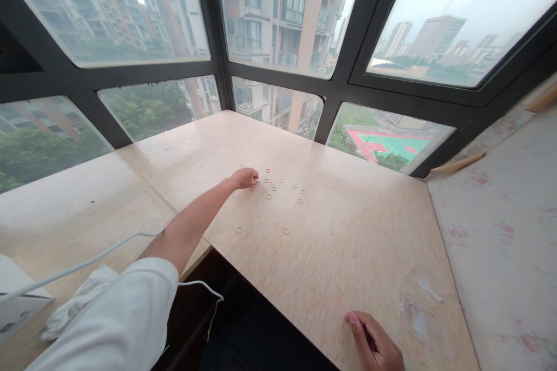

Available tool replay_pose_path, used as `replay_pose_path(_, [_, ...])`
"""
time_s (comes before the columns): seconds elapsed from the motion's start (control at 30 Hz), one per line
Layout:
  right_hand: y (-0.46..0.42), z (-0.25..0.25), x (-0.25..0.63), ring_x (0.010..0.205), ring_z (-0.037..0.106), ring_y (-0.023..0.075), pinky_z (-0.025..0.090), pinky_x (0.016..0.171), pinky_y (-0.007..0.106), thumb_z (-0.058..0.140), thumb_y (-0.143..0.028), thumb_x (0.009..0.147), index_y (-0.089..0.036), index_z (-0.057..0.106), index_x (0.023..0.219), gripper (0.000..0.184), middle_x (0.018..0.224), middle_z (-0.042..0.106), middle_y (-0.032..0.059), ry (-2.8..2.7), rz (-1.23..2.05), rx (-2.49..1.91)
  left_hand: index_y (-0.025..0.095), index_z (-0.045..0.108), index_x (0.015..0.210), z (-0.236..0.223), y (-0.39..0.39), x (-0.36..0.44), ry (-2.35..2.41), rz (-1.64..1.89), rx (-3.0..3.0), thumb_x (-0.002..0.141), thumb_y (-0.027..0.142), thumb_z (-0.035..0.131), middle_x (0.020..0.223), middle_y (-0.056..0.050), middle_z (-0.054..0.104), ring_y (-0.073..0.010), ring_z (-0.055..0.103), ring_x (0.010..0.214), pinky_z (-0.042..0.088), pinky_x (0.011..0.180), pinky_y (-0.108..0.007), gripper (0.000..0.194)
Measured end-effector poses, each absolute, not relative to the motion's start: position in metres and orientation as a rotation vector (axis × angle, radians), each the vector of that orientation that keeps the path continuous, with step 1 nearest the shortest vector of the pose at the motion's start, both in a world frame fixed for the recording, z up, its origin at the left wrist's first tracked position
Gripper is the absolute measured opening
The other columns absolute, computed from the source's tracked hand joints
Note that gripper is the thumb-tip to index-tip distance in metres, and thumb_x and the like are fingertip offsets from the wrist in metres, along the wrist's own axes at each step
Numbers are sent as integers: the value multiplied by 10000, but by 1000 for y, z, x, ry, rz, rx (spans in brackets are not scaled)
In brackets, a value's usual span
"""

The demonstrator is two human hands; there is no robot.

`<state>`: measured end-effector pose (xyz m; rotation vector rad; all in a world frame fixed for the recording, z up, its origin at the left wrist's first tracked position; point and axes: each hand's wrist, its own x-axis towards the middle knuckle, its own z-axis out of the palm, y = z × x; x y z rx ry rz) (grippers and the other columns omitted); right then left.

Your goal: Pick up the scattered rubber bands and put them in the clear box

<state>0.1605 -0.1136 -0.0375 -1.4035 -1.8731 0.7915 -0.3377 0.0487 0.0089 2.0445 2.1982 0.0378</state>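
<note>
My left hand (245, 178) reaches far out over the stone-topped surface, its fingers pinched together at the left edge of a scatter of small thin coloured rings that look like rubber bands. Whatever sits between those fingertips is hidden. Around it lie a red ring (267, 171), a dark ring (268, 197) and several others. Nearer to me are a grey ring (239, 231) and a yellow ring (286, 231), apart from the group. My right hand (375, 341) rests curled at the near edge, thumb against the index finger; its inside is in shadow. Beside it lies a clear plastic bag (422, 316).
Windows with a dark frame (278, 78) bound the surface at the back. A papered wall (496, 232) stands on the right. At left, a white cable (87, 261) passes a white box (20, 301) and a crumpled white cloth (80, 301). The counter edge (265, 298) drops to a dark gap.
</note>
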Motion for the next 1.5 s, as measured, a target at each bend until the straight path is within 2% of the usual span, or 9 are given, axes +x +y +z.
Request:
replay_pose_path(0.17, [-109, -40, 165, 628, 658, 172, 521, 579, 190, 521, -537, 857, -196, 715, 773, 401, 730, 703, 46, -1961, 739, -1341, 204, 687, 985, 4, 46, -336, 2207, 152, 1989, 788, 287, 575, 944, -45, 712, -190, 642, 874, 464, 731, -246, 241])
replay_pose_path(0.63, [-109, -37, 163, 579, 625, 157, 506, 544, 193, 483, -537, 887, -187, 697, 757, 431, 683, 676, 40, -1976, 740, -1326, 203, 672, 781, 7, 59, -319, 2204, 193, 1793, 619, 140, 630, 827, -46, 701, -220, 635, 830, 476, 732, -287, 179])
replay_pose_path(0.87, [-111, -34, 160, 588, 614, 158, 493, 549, 206, 443, -520, 919, -178, 674, 768, 439, 682, 662, 41, -1962, 766, -1296, 158, 669, 822, 25, 55, -293, 2048, 532, 1743, 652, 133, 598, 756, -26, 672, -181, 632, 750, 488, 668, -262, 186])
replay_pose_path(1.13, [-113, -28, 157, 621, 611, 161, 468, 577, 225, 390, -457, 960, -184, 652, 766, 425, 696, 657, 43, -1973, 738, -1264, 119, 637, 962, 51, 48, -208, 1688, 839, 1697, 760, 208, 595, 835, -57, 689, -120, 620, 717, 510, 648, -246, 225])
replay_pose_path(1.33, [-113, -25, 156, 632, 586, 153, 428, 587, 235, 401, -385, 966, -183, 637, 769, 368, 699, 642, 31, -1951, 725, -1255, 135, 631, 867, 49, 33, -114, 1312, 953, 1468, 713, 246, 670, 733, -21, 648, -96, 569, 639, 470, 596, -225, 194])
replay_pose_path(1.5, [-112, -27, 157, 626, 571, 145, 410, 595, 238, 442, -337, 952, -181, 639, 765, 313, 688, 632, 16, -1920, 709, -1264, 148, 623, 853, 38, 14, -30, 1072, 897, 1484, 728, 290, 661, 713, -17, 633, -100, 562, 629, 443, 578, -225, 193])
